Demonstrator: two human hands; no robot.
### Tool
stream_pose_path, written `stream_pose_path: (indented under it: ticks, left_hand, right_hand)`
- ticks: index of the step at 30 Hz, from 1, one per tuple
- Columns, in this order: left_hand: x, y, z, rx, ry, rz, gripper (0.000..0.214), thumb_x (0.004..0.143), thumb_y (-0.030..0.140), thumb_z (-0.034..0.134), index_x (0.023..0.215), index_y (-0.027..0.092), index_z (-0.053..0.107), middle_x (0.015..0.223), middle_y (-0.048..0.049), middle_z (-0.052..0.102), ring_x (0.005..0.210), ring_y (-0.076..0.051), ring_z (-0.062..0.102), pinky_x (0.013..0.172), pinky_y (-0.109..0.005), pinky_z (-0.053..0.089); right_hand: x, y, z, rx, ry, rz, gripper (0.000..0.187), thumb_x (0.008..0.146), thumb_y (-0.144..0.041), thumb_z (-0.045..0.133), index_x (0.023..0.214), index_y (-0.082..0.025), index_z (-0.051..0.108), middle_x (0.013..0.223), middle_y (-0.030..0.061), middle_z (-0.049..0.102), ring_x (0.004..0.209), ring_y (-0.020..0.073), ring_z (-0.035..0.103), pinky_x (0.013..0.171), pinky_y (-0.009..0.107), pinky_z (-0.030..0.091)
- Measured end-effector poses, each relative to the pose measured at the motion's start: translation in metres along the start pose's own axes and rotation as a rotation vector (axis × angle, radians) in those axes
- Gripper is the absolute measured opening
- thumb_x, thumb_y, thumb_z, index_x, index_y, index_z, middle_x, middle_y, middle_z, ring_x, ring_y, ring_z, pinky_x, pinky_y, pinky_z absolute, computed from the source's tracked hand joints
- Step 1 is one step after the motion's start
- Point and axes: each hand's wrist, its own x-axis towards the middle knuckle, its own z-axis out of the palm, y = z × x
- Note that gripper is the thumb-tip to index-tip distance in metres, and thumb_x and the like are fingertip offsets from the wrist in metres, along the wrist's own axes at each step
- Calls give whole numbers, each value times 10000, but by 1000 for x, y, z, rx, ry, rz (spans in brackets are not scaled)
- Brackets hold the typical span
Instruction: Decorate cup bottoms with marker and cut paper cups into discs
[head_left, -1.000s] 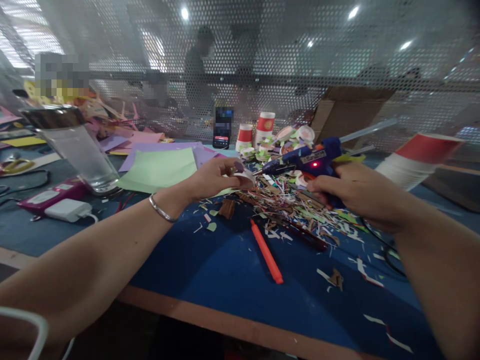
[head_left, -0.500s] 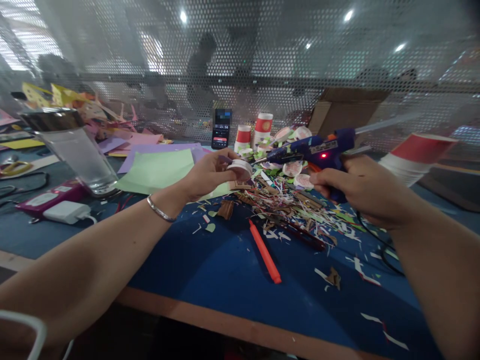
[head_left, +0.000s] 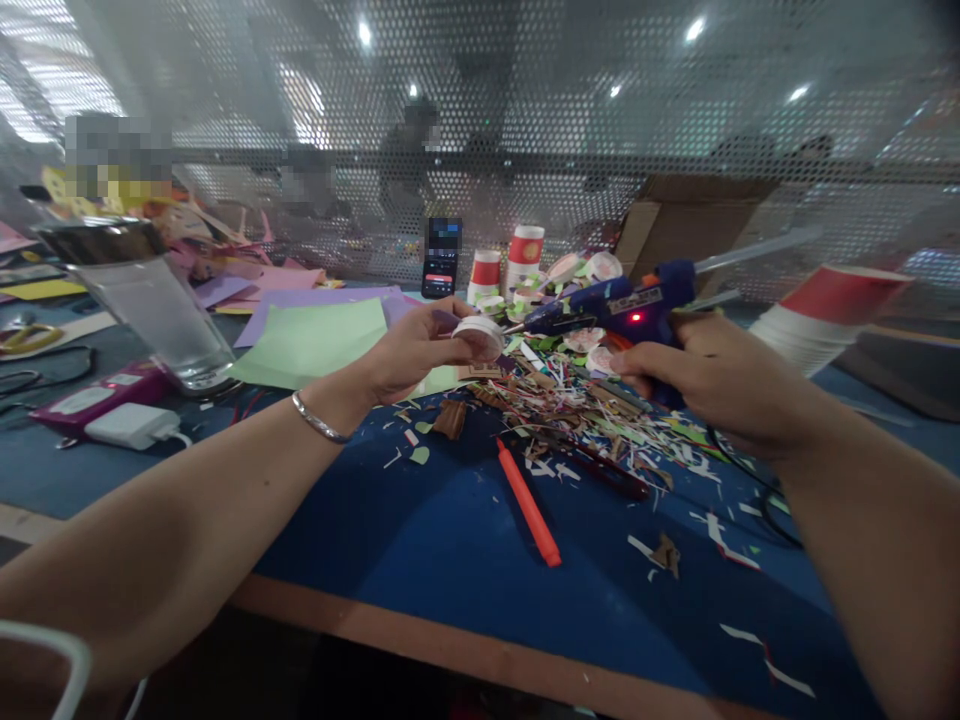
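Note:
Between the fingers and thumb of my left hand [head_left: 409, 350] is a small round white piece [head_left: 480, 337], which looks like the cut-off bottom of a paper cup. My right hand [head_left: 720, 375] is closed round the grip of a blue hot glue gun [head_left: 600, 305] with a red light lit on its side. Its nozzle points left and reaches the right edge of the white piece; I cannot tell whether they touch. A clear glue stick [head_left: 757, 250] sticks out of the gun's back. Behind the gun lies a pile of similar round pieces [head_left: 604, 267] with green bits.
Paper scraps [head_left: 600, 410] cover the table [head_left: 420, 530] below the gun. An orange-red marker [head_left: 529, 503] lies in front. Stacked cups [head_left: 829, 315] stand right, a phone [head_left: 441, 260] at the back, green paper [head_left: 319, 340] and a glass bottle [head_left: 154, 310] left.
My right hand has brought the glue gun slightly left, so its nozzle is now closer to the round white piece. My left hand has barely moved.

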Motion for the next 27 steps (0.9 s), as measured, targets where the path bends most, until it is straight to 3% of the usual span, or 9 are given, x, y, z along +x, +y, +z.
stream_pose_path:
  ticks: [20,27]
  left_hand:
    - [0,-1,-1,-13,-20,-34,215,729,145,783,886,159,637,817,-12,737,825,-151,691,829,-330,480]
    - [-1,2,-3,-59,-90,-30,221,720,139,813,862,159,644,790,-9,732,798,-142,687,834,-322,492]
  right_hand:
    - [-3,-5,1,27,-8,-12,353,797,-364,602,492,-233,482,474,-9,476,466,129,396,503,319,298]
    - [-4,-6,0,111,-52,-9,367,821,-328,595,494,-229,460,479,-5,478,466,123,400,497,313,305]
